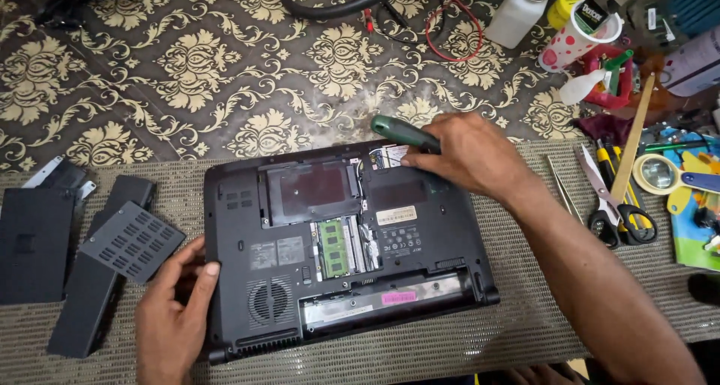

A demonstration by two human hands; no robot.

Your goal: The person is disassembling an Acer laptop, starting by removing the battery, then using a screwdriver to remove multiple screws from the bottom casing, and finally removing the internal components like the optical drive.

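A: Item one: black laptop [345, 242], underside up, centre of woven mat [525, 280], bays uncovered

B: Right hand [469, 156] clamped on green-handled screwdriver [403, 133] at the rear edge; keep it upright, seated

A: Left hand [174, 310], fingers apart, braces the left side. Vented cover [133, 241] lies just beside

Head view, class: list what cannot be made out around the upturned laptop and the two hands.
- Screwdriver tip: hidden under the right hand.
- Laptop labels: too small.
- Laptop's left edge: partly covered by the left hand.
- Magnifying glass handle: cut off by the right edge.
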